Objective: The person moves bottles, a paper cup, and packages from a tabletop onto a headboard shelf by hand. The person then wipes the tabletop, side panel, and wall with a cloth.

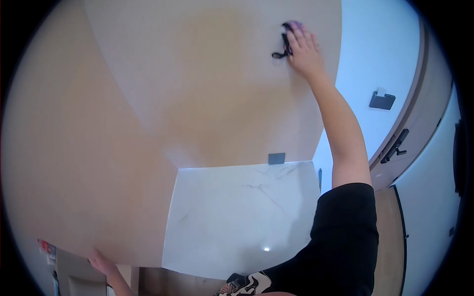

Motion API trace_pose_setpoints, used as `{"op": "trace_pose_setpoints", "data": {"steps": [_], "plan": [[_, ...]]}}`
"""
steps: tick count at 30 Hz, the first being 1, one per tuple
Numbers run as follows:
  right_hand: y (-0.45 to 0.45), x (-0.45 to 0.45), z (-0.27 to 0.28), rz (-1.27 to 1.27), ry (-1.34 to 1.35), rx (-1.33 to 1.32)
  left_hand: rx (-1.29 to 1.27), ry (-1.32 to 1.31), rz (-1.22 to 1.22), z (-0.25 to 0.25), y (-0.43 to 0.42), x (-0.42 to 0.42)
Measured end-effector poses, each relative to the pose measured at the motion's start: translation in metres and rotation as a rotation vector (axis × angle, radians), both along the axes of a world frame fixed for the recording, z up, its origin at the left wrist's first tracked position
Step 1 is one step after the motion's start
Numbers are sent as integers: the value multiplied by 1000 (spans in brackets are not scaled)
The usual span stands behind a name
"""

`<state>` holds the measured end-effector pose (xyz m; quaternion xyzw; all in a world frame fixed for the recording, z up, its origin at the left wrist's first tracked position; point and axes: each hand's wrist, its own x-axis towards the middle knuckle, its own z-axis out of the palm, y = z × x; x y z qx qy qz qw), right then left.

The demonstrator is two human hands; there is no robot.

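Observation:
My right hand (304,52) is raised high and lies flat against the beige back panel (217,98), with its fingers stretched over a purple and black cloth (286,44). A black strap or loop of the cloth hangs out on the left of the hand. Low on the left, my left hand (102,264) is at the front edge of the beige side panel (98,172) and appears to grip it. Part of that hand's fingers is hidden, so the grip shows only in part.
A white marbled surface (237,212) lies below the back panel, with a grey socket plate (277,158) just above it. To the right are a dark switch plate (381,101) on the white wall and a door with a black handle (395,147). A grey chair-like thing (81,276) stands at the lower left.

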<state>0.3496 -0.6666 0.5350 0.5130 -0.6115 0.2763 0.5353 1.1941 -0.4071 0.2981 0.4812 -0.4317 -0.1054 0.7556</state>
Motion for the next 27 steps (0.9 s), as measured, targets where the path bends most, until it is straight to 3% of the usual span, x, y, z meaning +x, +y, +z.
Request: {"op": "trace_pose_setpoints", "data": {"steps": [1,5,8,10,11,13,15,20,21,24,27], "plan": [[6,-9,-10,36,134,55,9,-6,41,6,-3,-11],[20,-58,0,75,7,-21,115,43,157,-18,-1,3],[20,-63,2,140,39,-58,205,-375,529,-22,29,-93],[17,-68,-4,164,47,-51,445,-820,700,-67,68,-156],[19,-71,-2,168,64,-33,589,-729,546,-105,83,-186],[27,-77,-4,167,115,45,812,-848,269,-118,125,-296],[36,-83,-19,161,170,168,1041,-903,-64,-165,158,-364],[46,-125,-162,303,308,327,902,-1008,-382,-200,198,-521],[56,-126,-167,303,336,339,867,-1010,-401,-201,202,-544],[70,-141,-153,363,526,380,808,-992,-426,-199,201,-594],[53,-159,-64,430,400,266,809,-1029,-382,-208,190,-634]]}}
